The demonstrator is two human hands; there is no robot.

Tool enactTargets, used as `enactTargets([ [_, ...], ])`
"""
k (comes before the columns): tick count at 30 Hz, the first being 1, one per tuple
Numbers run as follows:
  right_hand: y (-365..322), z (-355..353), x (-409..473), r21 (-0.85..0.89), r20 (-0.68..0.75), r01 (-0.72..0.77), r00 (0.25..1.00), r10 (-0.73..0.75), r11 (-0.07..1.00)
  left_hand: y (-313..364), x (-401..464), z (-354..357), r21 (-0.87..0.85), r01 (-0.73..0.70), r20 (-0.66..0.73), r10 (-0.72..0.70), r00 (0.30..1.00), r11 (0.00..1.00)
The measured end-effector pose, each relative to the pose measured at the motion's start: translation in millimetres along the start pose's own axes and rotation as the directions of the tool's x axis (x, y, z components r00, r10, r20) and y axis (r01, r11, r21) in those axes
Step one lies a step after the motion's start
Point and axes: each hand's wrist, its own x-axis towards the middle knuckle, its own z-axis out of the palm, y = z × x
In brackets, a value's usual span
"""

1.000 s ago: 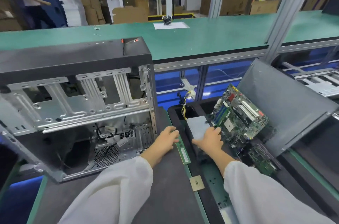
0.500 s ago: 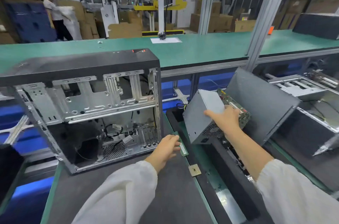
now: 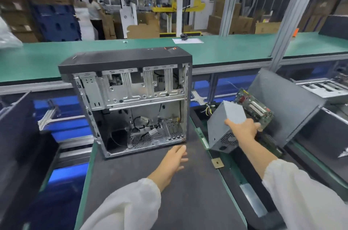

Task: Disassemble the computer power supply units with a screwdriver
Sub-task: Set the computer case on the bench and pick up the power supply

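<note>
My right hand grips a grey power supply unit by its top edge and holds it tilted in the air, its vented end facing me and its yellow and black wires trailing behind. My left hand hovers with relaxed fingers above the dark work mat, just in front of an open, stripped computer case standing on that mat. No screwdriver is in view.
A green motherboard leans against a grey panel in the bin at the right. A memory stick and a small CPU chip lie on the mat's right edge. A green conveyor runs behind.
My right hand picked the power supply unit out of the right bin and lifted it clear. My left hand came off the memory stick and drew back over the mat.
</note>
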Motion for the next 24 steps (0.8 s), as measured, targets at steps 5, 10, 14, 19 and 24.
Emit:
enactTargets([
  [5,-32.3,11.6,23.3,-0.029,-0.025,0.107,0.994,-0.108,0.994,9.1,21.4,-1.1,-0.022,0.000,0.007,0.000,1.000,1.000],
  [10,-65.3,7.6,53.0,0.010,-0.074,0.251,0.965,-0.250,0.968,42.1,54.2,20.4,-0.021,-0.051,0.064,0.052,0.997,0.999],
  [14,-89.9,-8.9,72.9,0.067,-0.156,0.337,0.933,-0.324,0.939,71.1,75.4,40.4,-0.023,-0.110,0.076,0.111,0.991,0.994],
  [19,-112.1,-32.2,88.2,0.146,-0.258,0.455,0.875,-0.410,0.878,90.4,90.7,58.0,-0.016,-0.128,0.071,0.129,0.989,0.992],
  [24,-116.6,-51.7,88.2,0.144,-0.275,0.516,0.841,-0.467,0.845,108.8,94.6,69.3,-0.012,-0.152,0.077,0.153,0.985,0.988],
])
